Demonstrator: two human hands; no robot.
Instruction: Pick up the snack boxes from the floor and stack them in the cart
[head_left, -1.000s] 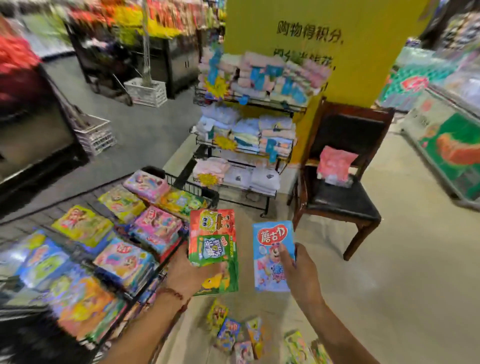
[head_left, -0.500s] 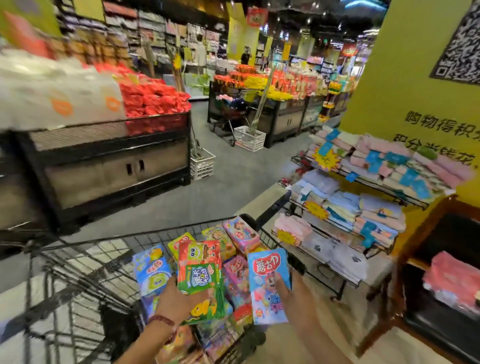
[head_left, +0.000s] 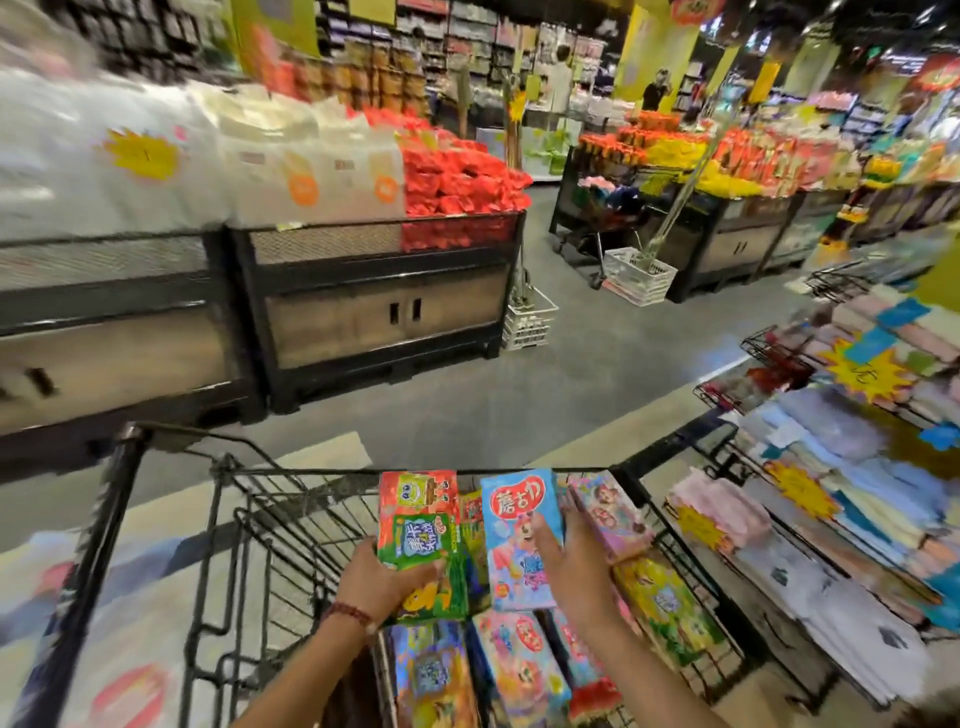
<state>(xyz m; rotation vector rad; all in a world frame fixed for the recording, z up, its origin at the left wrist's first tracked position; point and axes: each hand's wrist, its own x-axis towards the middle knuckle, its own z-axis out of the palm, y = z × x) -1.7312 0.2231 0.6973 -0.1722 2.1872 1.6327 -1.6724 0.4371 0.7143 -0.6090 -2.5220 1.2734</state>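
Head view, 1 of 1.

Left hand (head_left: 382, 584): gripped a green and red snack box (head_left: 421, 540) by its lower end, fingers curled round the edge, box upright and facing the camera, above the cart's contents.

Right hand (head_left: 574, 571): held a blue snack box (head_left: 522, 535), thumb across the printed face; the other fingers were hidden behind the box. It stood just beside the green and red one.

Cart (head_left: 270, 499): black wire basket, directly below both hands. Right half already held rows of boxes, including a pink box (head_left: 608, 514) at the far right and a yellow box (head_left: 670, 608) nearer. Left half showed bare wire.

Floor stock: out of frame; remaining count could not be told.

Handling note, as judgement: both boxes seemed ready for placing. Each would best go down flat, long edge in line with the rows beneath, 1 at a time, so that the layer stayed level. Releasing only once a box rested on the stack would avoid a slide; the glossy faces looked slippery.

Surroundings: display bins with red packets (head_left: 457, 182), a rack of folded towels (head_left: 857, 467) to the right.
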